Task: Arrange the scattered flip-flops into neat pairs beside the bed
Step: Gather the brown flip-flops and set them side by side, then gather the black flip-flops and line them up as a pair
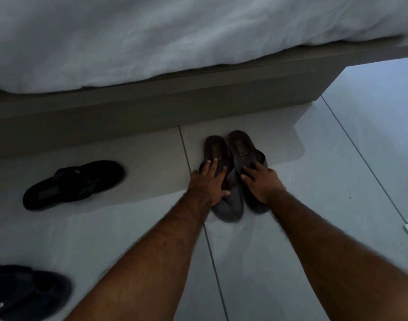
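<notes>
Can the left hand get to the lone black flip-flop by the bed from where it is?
Probably yes. The left hand rests flat on the brown flip-flop, not gripping it, and bare floor tile lies between it and the black flip-flop. Nothing blocks a sideways reach.

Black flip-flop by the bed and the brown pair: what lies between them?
Only bare floor tile with one grout line, in the head view, separates the black flip-flop from the brown pair.
</notes>
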A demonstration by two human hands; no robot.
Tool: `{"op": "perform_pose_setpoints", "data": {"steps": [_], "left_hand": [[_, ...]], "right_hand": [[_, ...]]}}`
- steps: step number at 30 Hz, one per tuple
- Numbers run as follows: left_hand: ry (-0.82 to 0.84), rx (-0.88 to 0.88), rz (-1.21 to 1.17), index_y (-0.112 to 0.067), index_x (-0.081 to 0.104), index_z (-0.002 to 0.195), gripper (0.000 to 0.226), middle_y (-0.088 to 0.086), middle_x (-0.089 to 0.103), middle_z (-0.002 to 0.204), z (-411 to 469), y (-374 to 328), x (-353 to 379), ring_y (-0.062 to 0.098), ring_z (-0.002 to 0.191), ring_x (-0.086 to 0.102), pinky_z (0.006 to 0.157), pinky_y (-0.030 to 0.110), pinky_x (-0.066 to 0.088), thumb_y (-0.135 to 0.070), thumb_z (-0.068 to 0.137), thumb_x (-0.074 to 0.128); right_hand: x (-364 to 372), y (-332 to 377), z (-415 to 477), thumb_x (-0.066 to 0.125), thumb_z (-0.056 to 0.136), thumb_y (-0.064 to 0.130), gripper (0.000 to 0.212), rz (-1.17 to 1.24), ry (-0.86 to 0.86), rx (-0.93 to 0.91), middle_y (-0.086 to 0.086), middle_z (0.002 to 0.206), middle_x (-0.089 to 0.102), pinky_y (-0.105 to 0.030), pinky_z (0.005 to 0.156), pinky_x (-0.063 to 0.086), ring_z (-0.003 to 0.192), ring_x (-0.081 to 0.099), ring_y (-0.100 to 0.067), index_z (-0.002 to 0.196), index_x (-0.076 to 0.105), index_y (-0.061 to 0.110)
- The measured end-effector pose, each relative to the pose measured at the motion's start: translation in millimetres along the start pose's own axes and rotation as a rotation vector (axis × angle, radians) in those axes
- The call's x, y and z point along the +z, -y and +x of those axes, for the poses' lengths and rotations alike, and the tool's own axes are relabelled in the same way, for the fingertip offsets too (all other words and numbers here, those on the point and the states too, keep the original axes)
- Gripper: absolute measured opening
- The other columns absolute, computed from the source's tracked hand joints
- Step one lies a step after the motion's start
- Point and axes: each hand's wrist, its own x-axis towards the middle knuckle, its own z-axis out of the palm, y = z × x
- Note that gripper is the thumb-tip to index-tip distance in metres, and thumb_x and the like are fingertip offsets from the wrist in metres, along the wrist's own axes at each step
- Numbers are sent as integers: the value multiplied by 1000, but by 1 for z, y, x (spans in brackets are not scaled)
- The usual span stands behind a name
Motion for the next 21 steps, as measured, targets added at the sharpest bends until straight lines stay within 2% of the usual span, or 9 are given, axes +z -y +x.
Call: {"op": "perform_pose_setpoints", "data": {"steps": [5,8,10,12,15,18,19,21], "left_hand": [[-3,4,-6,-31,8,158,88,5,-13,168,1,-1,-2,27,155,-8,121,60,11,-59,90,55],[12,11,4,-30,13,158,89,5,-8,169,-1,-1,-9,28,155,-4,120,63,7,-63,87,57],[-38,29,-16,-26,21,156,91,7,2,168,-7,4,-16,30,154,3,120,63,6,-70,83,55],[-189,42,-66,-19,31,153,95,11,15,165,-14,16,-28,32,151,14,121,58,12,-75,80,55],[-371,131,-28,-12,42,144,90,16,33,156,-32,48,-53,35,143,31,117,49,25,-71,80,59],[-458,182,86,-9,52,135,74,17,45,146,-61,102,-66,36,133,43,108,46,35,-63,84,59],[-464,148,113,-9,52,134,70,17,46,145,-73,126,-65,36,132,44,106,46,36,-61,87,57],[-466,-35,118,-10,53,133,64,18,49,141,-107,178,-52,36,129,45,107,46,35,-58,91,53]], "right_hand": [[-7,7,-1,41,103,42,51,1,24,8,-14,163,27,-40,120,25,147,33,-29,150,43,22],[-13,12,-3,42,102,43,50,-13,54,2,-13,160,31,-45,118,28,145,36,-33,146,47,19],[-18,17,-8,43,99,47,54,-35,-51,37,-9,159,31,-52,118,28,147,28,-39,143,46,16],[-24,25,-13,47,95,45,59,-69,-263,35,-12,157,33,-57,115,29,148,22,-43,142,43,8],[-31,48,-13,53,92,41,61,-139,-413,-149,-19,153,39,-55,115,30,148,25,-42,141,44,4],[-30,87,-4,52,94,41,64,-196,-399,-371,-19,155,38,-52,117,29,148,26,-39,147,41,6],[-26,104,-1,51,95,40,64,-207,-372,-429,-17,157,36,-50,118,29,150,24,-38,150,38,8],[-11,147,3,47,97,40,67,-218,-294,-520,-12,164,25,-48,120,25,154,15,-33,155,27,13]]}}
